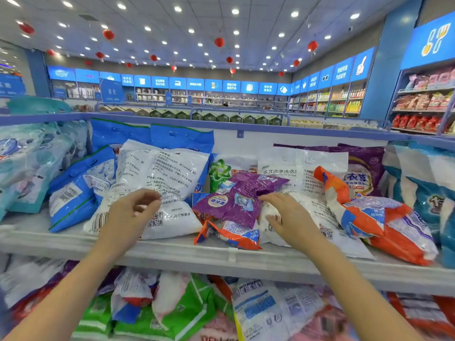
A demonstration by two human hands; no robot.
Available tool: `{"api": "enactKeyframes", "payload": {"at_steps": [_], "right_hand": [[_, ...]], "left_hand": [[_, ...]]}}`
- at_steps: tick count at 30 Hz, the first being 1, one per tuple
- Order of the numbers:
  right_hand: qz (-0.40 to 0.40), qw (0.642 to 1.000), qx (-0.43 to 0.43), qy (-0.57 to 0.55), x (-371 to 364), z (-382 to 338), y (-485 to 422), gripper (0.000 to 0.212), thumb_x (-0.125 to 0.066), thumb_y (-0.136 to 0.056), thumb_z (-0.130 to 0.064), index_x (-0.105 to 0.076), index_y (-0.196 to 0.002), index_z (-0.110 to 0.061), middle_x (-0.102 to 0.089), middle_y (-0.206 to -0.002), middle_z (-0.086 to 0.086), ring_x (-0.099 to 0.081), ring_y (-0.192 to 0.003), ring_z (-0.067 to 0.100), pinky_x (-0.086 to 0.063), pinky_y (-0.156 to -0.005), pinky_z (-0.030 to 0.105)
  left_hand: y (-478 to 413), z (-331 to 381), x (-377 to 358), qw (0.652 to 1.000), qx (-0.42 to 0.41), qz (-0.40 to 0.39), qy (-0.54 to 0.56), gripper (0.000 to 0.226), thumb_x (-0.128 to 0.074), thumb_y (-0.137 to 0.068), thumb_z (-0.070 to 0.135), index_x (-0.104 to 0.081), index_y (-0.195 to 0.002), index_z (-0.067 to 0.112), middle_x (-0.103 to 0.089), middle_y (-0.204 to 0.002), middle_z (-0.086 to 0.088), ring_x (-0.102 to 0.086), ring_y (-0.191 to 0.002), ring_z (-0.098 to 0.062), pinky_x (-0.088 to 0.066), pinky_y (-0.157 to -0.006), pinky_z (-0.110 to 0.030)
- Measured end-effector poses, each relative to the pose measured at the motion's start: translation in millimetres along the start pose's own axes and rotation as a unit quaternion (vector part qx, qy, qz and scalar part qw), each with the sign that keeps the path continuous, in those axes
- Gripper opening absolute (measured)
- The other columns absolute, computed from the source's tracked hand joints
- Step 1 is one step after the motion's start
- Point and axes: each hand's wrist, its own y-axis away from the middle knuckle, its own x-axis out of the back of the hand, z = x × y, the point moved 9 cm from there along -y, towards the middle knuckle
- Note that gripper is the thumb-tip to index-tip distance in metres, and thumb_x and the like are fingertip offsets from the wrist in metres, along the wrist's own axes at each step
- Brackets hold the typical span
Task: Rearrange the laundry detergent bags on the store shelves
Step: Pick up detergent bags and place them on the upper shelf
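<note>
Detergent bags lie jumbled on the upper shelf (172, 252). A small purple bag (238, 195) rests on top of a small orange bag (234, 236) in the middle. A large white bag (160, 178) with printed text lies to the left, and blue bags (73, 193) sit beside it. My left hand (130, 212) hovers over the white bag's lower part, fingers curled and apart, holding nothing. My right hand (285, 215) is spread just right of the purple bag, over another white bag (320, 217), fingertips near the purple bag's edge.
A large orange bag (384, 222) leans at the right, with a purple bag (364, 168) behind it and teal bags (428, 193) at the far right. The lower shelf holds green (187, 313), white and red bags. A blue rail (221, 125) tops the shelf back.
</note>
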Motion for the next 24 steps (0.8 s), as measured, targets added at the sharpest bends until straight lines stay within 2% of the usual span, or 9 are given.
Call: {"api": "enactKeyframes", "payload": {"at_steps": [2, 5, 8, 11, 13, 15, 18, 20, 24], "right_hand": [[-0.07, 0.992, 0.063, 0.085, -22.1, -13.1, -16.7, 0.058, -0.058, -0.089, -0.016, -0.037, -0.142, -0.026, -0.039, -0.146, -0.004, -0.034, -0.132, 0.017, -0.027, -0.109, 0.03], [-0.125, 0.981, 0.089, 0.117, -40.3, -22.2, -36.8, 0.06, -0.059, -0.088, -0.013, -0.04, -0.141, -0.031, -0.04, -0.147, -0.01, -0.032, -0.135, 0.013, -0.026, -0.112, 0.033], [-0.108, 0.983, 0.087, 0.124, -36.7, -20.4, -47.1, 0.054, -0.054, -0.089, -0.008, -0.049, -0.135, -0.035, -0.047, -0.141, -0.016, -0.04, -0.131, 0.009, -0.033, -0.105, 0.027], [-0.082, 0.993, 0.036, 0.078, -24.1, -11.8, -58.5, 0.046, -0.045, -0.093, -0.007, -0.057, -0.128, -0.033, -0.057, -0.132, -0.01, -0.051, -0.122, 0.013, -0.042, -0.094, 0.027], [-0.038, 0.998, -0.004, 0.051, -11.0, -9.2, -66.4, 0.039, -0.046, -0.093, -0.009, -0.062, -0.123, -0.027, -0.066, -0.121, 0.0, -0.058, -0.11, 0.022, -0.046, -0.089, 0.033], [0.063, 0.997, -0.035, 0.016, 12.5, -10.8, -77.5, 0.031, -0.049, -0.092, -0.009, -0.067, -0.116, -0.017, -0.072, -0.103, 0.006, -0.063, -0.095, 0.026, -0.048, -0.079, 0.032], [0.217, 0.972, -0.05, -0.072, 48.9, -21.2, -91.0, 0.018, -0.052, -0.09, -0.005, -0.07, -0.09, -0.007, -0.059, -0.062, -0.012, -0.052, -0.059, 0.004, -0.034, -0.056, 0.014], [0.253, 0.955, -0.069, -0.135, 62.9, -24.6, -103.1, 0.021, -0.051, -0.092, -0.006, -0.067, -0.078, -0.008, -0.054, -0.058, -0.013, -0.047, -0.055, 0.003, -0.03, -0.053, 0.018], [0.264, 0.932, -0.112, -0.221, 74.8, -23.0, -116.2, 0.027, -0.051, -0.094, -0.011, -0.062, -0.074, 0.003, -0.054, -0.057, 0.014, -0.04, -0.056, 0.014, -0.03, -0.057, 0.029]], "left_hand": [[-12.9, 4.7, -8.2, 1.0, -0.013, -0.007, -0.004, 0.014, -0.065, -0.087, 0.011, -0.068, -0.091, 0.024, -0.07, -0.09, 0.01, -0.064, -0.083, -0.01, -0.047, -0.073, -0.017], [-32.4, 7.4, -29.5, 0.999, -0.031, -0.034, 0.009, 0.015, -0.064, -0.088, 0.012, -0.067, -0.096, 0.025, -0.068, -0.093, 0.014, -0.062, -0.083, 0.0, -0.043, -0.071, -0.012], [-44.9, 10.3, -52.3, 0.996, -0.043, -0.067, 0.036, 0.019, -0.064, -0.088, 0.012, -0.066, -0.093, 0.029, -0.067, -0.094, 0.017, -0.06, -0.082, 0.009, -0.043, -0.068, -0.003], [-56.5, 11.6, -71.0, 0.991, -0.054, -0.099, 0.073, 0.025, -0.064, -0.087, 0.008, -0.066, -0.089, 0.033, -0.069, -0.093, 0.015, -0.062, -0.083, 0.006, -0.044, -0.071, -0.003], [-62.2, 9.5, -81.9, 0.986, -0.051, -0.126, 0.094, 0.027, -0.065, -0.087, 0.009, -0.065, -0.091, 0.035, -0.069, -0.095, 0.013, -0.063, -0.087, 0.004, -0.046, -0.074, -0.006], [-68.0, 4.0, -91.0, 0.981, -0.035, -0.156, 0.113, 0.028, -0.067, -0.086, 0.011, -0.063, -0.095, 0.037, -0.068, -0.099, 0.015, -0.063, -0.094, 0.003, -0.048, -0.083, -0.012], [-79.2, -3.9, -95.9, 0.972, -0.007, -0.172, 0.16, 0.042, -0.072, -0.082, 0.011, -0.056, -0.112, 0.035, -0.062, -0.114, 0.016, -0.056, -0.109, 0.004, -0.043, -0.098, -0.024], [-85.9, -10.0, -98.7, 0.963, 0.035, -0.166, 0.211, 0.06, -0.074, -0.079, 0.015, -0.045, -0.128, 0.032, -0.054, -0.126, 0.008, -0.052, -0.117, -0.005, -0.041, -0.099, -0.028], [-89.4, -17.8, -115.8, 0.949, 0.11, -0.165, 0.246, 0.092, -0.075, -0.065, 0.042, -0.031, -0.144, 0.024, -0.046, -0.137, -0.002, -0.048, -0.125, -0.018, -0.042, -0.098, -0.034]]}}
